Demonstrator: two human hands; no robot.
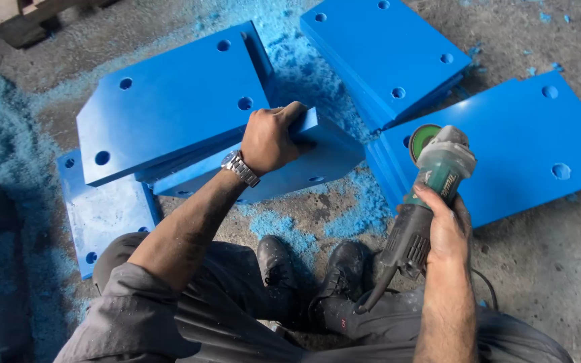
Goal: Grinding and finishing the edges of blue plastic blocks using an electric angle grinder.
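- The thick blue plate [304,158] leans tilted on the floor just ahead of the boots, its upper corner clamped in the left hand [269,141], fingers curled over the top edge and thumb on the near face.
- It looks a stiff, solid slab of plastic: probably weighty for its size, smooth and dusty, so likely slippery on the flat faces. The edge or a corner, where the fingers can hook over, seems the surest hold.
- Behind that grip, a larger blue plate with round holes [169,107] rests propped against it; under and to the left lies another flat plate [105,215].
- The right hand [446,225] is wrapped fully round the body of an angle grinder [432,181], disc end pointing away over a plate with clipped corners [532,148].
- Beyond the grinder lies one more plate [384,54].
- Blue shavings [344,215] cover the concrete floor [559,269] below both grips.
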